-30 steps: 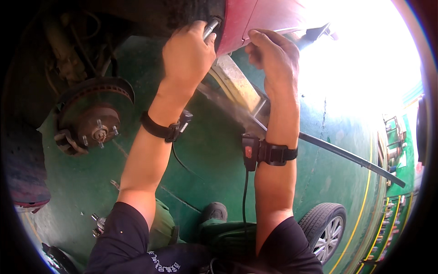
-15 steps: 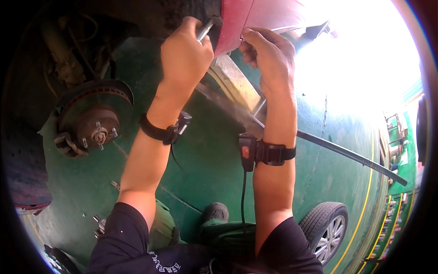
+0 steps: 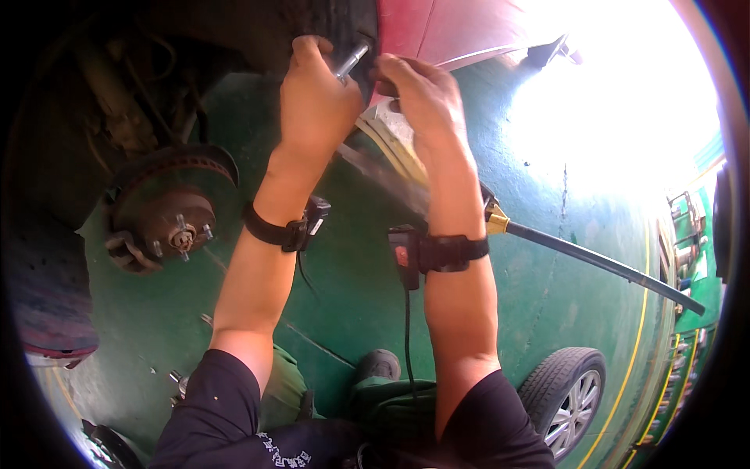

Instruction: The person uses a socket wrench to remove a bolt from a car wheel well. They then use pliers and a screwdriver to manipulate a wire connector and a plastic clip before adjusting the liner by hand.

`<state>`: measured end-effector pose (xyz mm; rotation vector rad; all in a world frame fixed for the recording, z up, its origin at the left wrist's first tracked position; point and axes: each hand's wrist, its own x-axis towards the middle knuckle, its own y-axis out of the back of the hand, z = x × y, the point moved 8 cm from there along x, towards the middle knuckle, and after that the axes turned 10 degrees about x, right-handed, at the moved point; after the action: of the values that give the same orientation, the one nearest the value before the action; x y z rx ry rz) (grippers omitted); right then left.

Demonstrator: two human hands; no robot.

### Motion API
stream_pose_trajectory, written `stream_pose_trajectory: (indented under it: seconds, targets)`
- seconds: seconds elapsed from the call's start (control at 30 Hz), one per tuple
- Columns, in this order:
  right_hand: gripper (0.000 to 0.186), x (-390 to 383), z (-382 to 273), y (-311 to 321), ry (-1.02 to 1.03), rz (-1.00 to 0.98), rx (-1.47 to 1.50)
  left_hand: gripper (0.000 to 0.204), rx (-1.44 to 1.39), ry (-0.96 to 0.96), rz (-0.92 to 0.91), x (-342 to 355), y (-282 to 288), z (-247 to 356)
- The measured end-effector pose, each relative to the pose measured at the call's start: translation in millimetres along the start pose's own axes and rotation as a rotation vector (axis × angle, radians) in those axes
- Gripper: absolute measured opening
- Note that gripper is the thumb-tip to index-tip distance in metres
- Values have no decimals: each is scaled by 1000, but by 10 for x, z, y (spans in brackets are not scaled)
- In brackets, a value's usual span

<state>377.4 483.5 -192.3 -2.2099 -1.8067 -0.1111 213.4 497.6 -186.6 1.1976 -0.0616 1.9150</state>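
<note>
My left hand (image 3: 319, 102) is closed round a shiny metal tool (image 3: 353, 59), whose upper end reaches the dark wheel-arch liner (image 3: 312, 19) beside the red body panel (image 3: 445, 23). Just right of the tool, my right hand (image 3: 418, 98) has its fingers curled near the panel's lower front edge; whatever they may hold is hidden. Below and left hangs a rusty brake disc (image 3: 173, 223) with bare studs and a caliper (image 3: 125, 254). A pale yellow beam (image 3: 379, 141) runs behind my wrists.
A long dark bar (image 3: 601, 266) with a yellow fitting (image 3: 496, 219) extends rightward over the green floor (image 3: 531, 313). A detached wheel (image 3: 562, 399) lies at lower right. Shelving (image 3: 687, 242) stands along the far right. My shoe (image 3: 379, 367) shows below.
My right hand has moved left and a little down, from the panel edge toward the tool. My left hand has shifted slightly, still gripping the tool.
</note>
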Motion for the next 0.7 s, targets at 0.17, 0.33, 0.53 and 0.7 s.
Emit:
stream_pose_trajectory:
  seconds: [0.17,0.33,0.53,0.7]
  targets:
    - [31,38,514,-371,-294,-140,546,50,-187,131,-245,-28,-77,-99]
    - [24,105,538,-509,-271,-144,714,56,-267,-5,-306,-30,-29,-80]
    - [24,114,575,-587,-320,-56,814,50,-209,-29,-292,-102,38,-198]
    - [27,179,591,-631,-292,-119,809,44,-206,-105,-232,-134,140,-119]
